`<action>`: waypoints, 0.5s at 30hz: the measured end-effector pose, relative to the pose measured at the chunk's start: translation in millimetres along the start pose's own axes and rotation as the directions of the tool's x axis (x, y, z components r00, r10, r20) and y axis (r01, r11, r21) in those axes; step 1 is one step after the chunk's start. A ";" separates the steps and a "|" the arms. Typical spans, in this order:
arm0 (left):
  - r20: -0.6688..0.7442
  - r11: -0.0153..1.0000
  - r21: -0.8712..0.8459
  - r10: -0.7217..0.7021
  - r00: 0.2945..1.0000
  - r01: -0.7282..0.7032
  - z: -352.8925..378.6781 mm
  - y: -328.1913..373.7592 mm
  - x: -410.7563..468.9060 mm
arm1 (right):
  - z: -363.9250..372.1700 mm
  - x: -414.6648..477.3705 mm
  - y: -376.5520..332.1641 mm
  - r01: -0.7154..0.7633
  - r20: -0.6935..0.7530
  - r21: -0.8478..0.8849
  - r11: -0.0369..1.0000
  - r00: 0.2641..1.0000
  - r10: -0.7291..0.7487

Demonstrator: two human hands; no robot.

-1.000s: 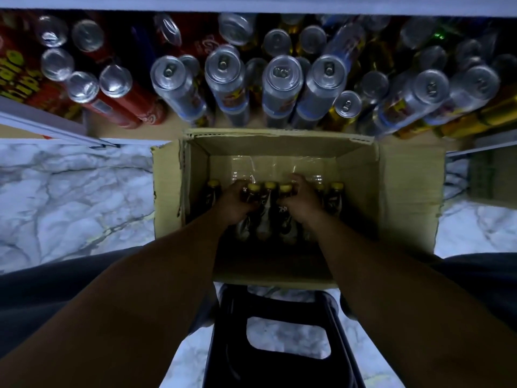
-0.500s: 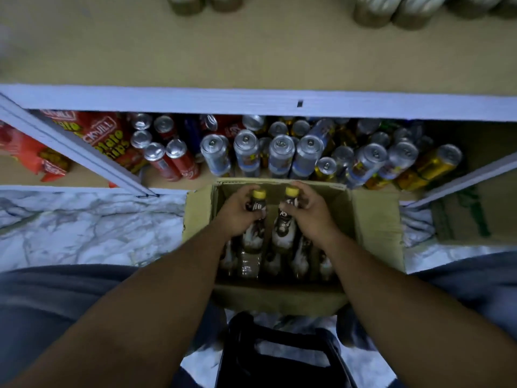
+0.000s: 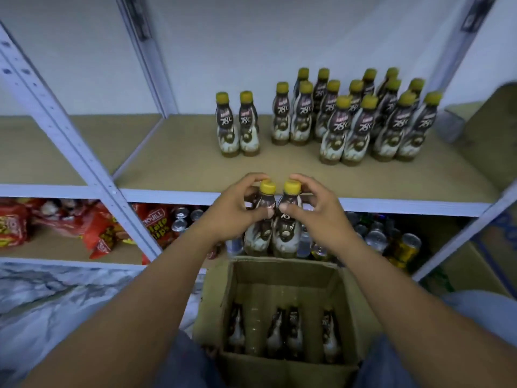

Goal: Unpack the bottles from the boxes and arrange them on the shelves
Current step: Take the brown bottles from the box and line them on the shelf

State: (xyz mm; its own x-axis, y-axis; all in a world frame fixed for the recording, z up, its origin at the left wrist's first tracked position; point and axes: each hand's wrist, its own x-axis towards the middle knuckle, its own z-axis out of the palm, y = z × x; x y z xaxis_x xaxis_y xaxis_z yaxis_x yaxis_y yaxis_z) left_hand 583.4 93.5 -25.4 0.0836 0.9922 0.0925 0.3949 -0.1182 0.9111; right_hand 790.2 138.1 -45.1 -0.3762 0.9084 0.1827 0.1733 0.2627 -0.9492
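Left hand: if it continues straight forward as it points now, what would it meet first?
The left hand probably meets the shelf edge first, since its bottle hangs lower; if raised, the two bottles standing left. Depth is unclear.

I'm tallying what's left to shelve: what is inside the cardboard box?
Four dark bottles show low in the cardboard box. Its near wall hides their bases and the front strip, so more could be there.
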 end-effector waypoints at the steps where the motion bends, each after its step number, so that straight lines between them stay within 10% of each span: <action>1: -0.014 1.000 -0.001 0.028 1.000 -0.028 -5.6 12.9 4.6 | -5.8 7.3 -11.6 0.027 -0.007 -0.005 1.000 1.000 -0.027; 15: -0.271 0.984 -0.023 0.164 0.949 -0.177 -21.1 46.5 129.6 | -54.0 139.1 -27.3 0.144 -0.182 -0.119 0.982 0.969 -0.164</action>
State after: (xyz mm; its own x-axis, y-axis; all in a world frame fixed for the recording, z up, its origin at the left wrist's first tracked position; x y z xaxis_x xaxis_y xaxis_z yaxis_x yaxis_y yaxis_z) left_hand 593.3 217.5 37.4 -0.1038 0.9325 0.3460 0.3525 -0.2908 0.8895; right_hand 782.3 274.8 20.1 -0.2276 0.8966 0.3799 0.2239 0.4278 -0.8757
